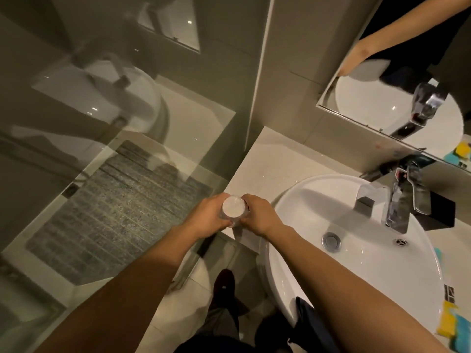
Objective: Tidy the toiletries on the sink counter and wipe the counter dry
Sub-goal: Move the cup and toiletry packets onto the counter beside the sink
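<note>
Hands: left hand [206, 217] + right hand [257, 216] clasp clear bottle [232, 208] | above counter [267, 164] edge

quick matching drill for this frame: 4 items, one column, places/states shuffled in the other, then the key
1. jar
2. tap
3. sponge
4. drain

a. bottom of the basin
b. counter, right of the basin
c. held between left hand and right hand
d. back rim of the basin

Pairs: 1-c, 2-d, 3-b, 4-a
</note>
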Available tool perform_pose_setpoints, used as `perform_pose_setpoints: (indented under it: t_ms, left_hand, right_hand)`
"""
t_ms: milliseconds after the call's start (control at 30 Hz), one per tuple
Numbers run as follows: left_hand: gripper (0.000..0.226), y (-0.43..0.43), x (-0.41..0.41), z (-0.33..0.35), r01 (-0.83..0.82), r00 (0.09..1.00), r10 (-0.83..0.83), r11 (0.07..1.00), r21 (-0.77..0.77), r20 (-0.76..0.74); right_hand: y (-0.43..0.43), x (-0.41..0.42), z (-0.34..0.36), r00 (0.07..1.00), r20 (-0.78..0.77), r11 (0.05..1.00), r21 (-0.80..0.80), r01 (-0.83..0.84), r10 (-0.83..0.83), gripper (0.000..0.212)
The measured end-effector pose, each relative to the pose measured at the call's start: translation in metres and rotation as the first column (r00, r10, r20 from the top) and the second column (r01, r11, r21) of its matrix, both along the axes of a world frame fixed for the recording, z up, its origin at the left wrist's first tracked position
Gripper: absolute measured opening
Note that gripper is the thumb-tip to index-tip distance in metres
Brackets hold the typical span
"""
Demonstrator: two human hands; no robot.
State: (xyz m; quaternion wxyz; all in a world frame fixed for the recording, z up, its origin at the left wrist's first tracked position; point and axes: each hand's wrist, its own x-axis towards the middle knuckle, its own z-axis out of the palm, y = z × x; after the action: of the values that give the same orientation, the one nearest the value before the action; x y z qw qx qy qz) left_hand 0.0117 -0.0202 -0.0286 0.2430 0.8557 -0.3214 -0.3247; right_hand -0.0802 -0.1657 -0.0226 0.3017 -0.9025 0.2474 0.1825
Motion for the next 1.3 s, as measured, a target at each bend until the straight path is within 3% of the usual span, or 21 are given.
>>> perform_pose_setpoints:
  t_ms: [200,433,767,933,1133,1300]
  left_hand:
    - [0.069,0.002,-0.012,0.042,0.064,0.991,-0.059,0.997,-0.042,0.117]
    - [0.069,-0.041,-0.059,0.122,0.262,0.943,-0.235,0.961,-0.092,0.236]
    - [0.065,-0.154,-0.200,0.140,0.548,0.834,-0.507,0.806,-0.224,0.216]
    - [0.060,-0.216,-0.277,0.127,0.642,0.767,-0.607,0.716,-0.276,0.209]
    - [0.056,-0.308,-0.338,0.120,0.691,0.720,-0.661,0.662,-0.289,0.208]
    - [0.062,-0.388,-0.355,0.104,0.688,0.725,-0.661,0.678,-0.259,0.197]
  right_hand:
    - [-0.010,-0.033,0.035,0.976,0.210,0.985,0.172,0.021,-0.057,0.052]
    - [-0.042,-0.124,0.093,0.854,0.442,0.937,0.322,0.134,-0.274,0.053]
    - [-0.111,-0.312,0.117,0.709,0.428,0.823,0.384,0.418,-0.560,0.051]
    - [-0.141,-0.392,0.118,0.605,0.386,0.718,0.391,0.576,-0.696,0.055]
    - [-0.197,-0.439,0.108,0.425,0.383,0.559,0.377,0.739,-0.820,0.056]
    - [-0.256,-0.441,0.090,0.292,0.395,0.442,0.373,0.816,-0.871,0.050]
